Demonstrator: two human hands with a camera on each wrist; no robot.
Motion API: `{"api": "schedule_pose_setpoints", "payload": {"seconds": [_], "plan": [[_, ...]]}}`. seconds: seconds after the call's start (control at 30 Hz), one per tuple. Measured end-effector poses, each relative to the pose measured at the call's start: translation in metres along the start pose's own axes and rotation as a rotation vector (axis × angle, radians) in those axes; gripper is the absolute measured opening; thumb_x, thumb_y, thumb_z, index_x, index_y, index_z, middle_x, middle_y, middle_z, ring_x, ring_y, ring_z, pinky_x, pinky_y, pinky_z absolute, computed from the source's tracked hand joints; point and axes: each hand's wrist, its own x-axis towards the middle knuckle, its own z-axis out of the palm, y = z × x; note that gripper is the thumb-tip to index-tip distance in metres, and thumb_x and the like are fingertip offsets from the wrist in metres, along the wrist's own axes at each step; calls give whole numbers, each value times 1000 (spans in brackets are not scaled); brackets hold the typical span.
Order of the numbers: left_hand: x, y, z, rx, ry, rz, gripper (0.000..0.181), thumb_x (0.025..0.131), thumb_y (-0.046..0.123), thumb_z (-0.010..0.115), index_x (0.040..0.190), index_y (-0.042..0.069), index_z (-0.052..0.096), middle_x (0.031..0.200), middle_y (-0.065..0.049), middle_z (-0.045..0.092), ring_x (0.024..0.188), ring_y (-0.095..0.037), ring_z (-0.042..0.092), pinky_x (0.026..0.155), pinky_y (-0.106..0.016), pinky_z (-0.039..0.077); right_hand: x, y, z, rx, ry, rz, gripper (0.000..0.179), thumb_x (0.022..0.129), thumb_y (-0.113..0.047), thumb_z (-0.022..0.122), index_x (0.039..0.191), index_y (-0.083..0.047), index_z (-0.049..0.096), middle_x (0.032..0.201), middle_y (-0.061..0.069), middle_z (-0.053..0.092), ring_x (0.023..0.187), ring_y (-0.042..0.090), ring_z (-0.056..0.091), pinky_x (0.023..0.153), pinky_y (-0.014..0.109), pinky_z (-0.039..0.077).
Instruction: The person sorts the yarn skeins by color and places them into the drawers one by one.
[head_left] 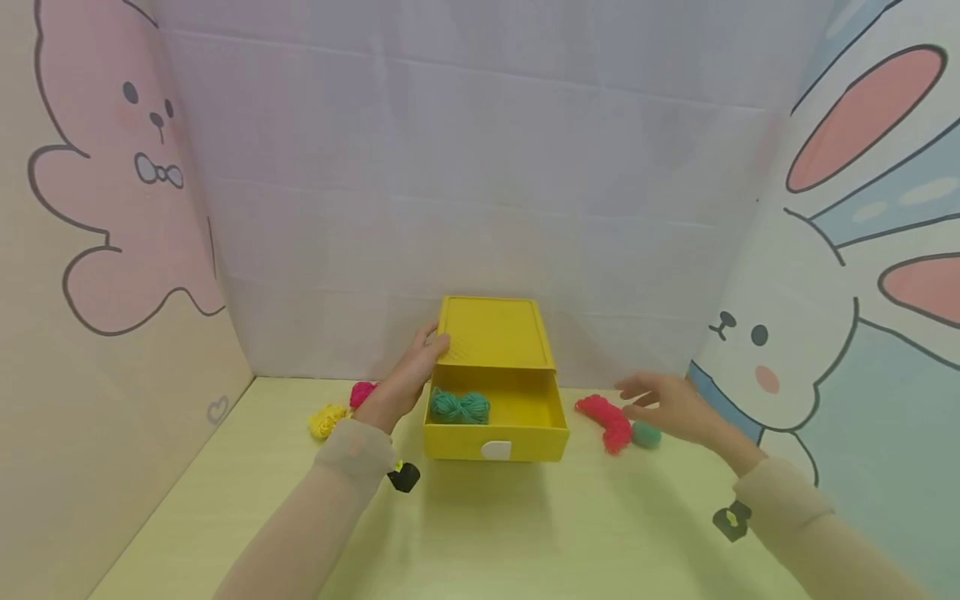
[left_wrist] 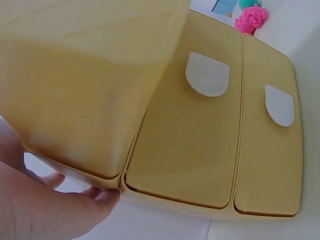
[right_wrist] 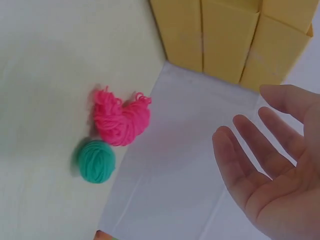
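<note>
A small yellow drawer cabinet (head_left: pixel 491 329) stands at the back of the table, its top drawer (head_left: pixel 534 451) pulled out. In that drawer's left part lies a teal yarn skein (head_left: pixel 461 407). My left hand (head_left: pixel 408 375) holds the cabinet at its left side, thumb over the top edge and fingers against the side wall. Two closed drawers with white pulls (left_wrist: pixel 207 75) show below in the left wrist view. To the right, my right hand (head_left: pixel 671 406) hovers with loosely bent fingers and nothing in it. Near it lie a pink yarn skein (right_wrist: pixel 120 119) and a teal yarn ball (right_wrist: pixel 96 161).
Left of the cabinet, partly behind my left arm, are yellow yarn (head_left: pixel 327 421) and magenta yarn (head_left: pixel 363 392). A white cloth wall (head_left: pixel 487 167) rises right behind the cabinet. Side panels with a cartoon bear (head_left: pixel 142 225) and rabbit (head_left: pixel 795 333) bound the table.
</note>
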Motion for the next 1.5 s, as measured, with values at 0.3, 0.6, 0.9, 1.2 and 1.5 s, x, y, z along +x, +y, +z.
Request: {"api": "schedule_pose_setpoints", "payload": {"seconds": [0.3,0.6,0.9,1.2,1.5], "plan": [[0,-1,0,43,-2,1,69,114,41,48,171,26,12,172,-16,21,157,-41,25,129,-64,14,-7,51,11,-53,43,146,39,96,-14,77,129,5,68,118,26,73,101,40,74,82,49,64],[0,-3,0,31,-2,7,70,113,42,48,171,27,12,171,-16,22,156,-41,25,128,-65,13,-4,88,23,-194,80,144,41,92,-10,80,125,9,67,117,32,71,95,46,73,79,54,63],[1,-6,-2,64,-6,6,69,114,44,43,172,27,8,173,-15,18,159,-40,19,128,-66,10,-4,119,42,-237,48,188,52,88,-8,81,130,14,62,125,40,62,117,61,58,94,70,51],[-1,-4,-6,72,-48,8,68,116,42,40,172,26,5,177,-10,8,162,-38,12,128,-67,8,-4,138,55,-275,35,166,54,83,-5,84,128,15,62,121,36,65,115,58,59,99,69,49],[-1,-4,-7,82,-67,10,70,115,43,41,172,26,4,178,-5,5,163,-34,8,130,-63,6,-7,145,62,-261,64,143,49,79,-2,85,121,12,65,112,32,70,107,55,65,94,68,53]]}}
